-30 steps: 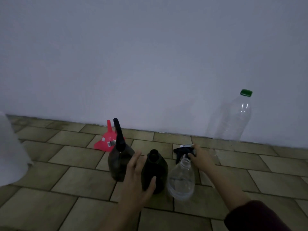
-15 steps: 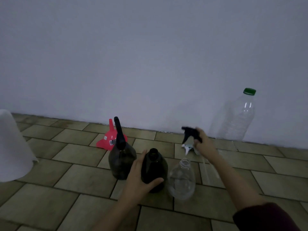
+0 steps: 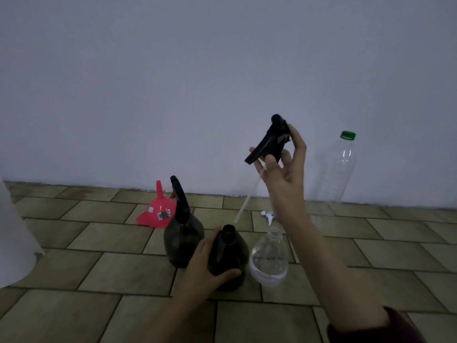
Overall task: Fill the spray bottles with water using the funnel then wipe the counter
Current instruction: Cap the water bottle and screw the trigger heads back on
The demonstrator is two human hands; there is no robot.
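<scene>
the right hand [image 3: 284,167] holds a black spray head [image 3: 270,141] up in the air, its pale tube [image 3: 247,198] slanting down to the left. the left hand [image 3: 206,264] grips an open dark bottle [image 3: 230,253] on the tiled floor [image 3: 99,268]. a second dark bottle [image 3: 181,233] with its sprayer on stands to its left, a clear open bottle [image 3: 268,261] to its right. behind lie a red funnel [image 3: 158,209], a white spray head [image 3: 268,215] and a tall clear bottle [image 3: 336,169] with a green cap, by the wall [image 3: 173,82].
</scene>
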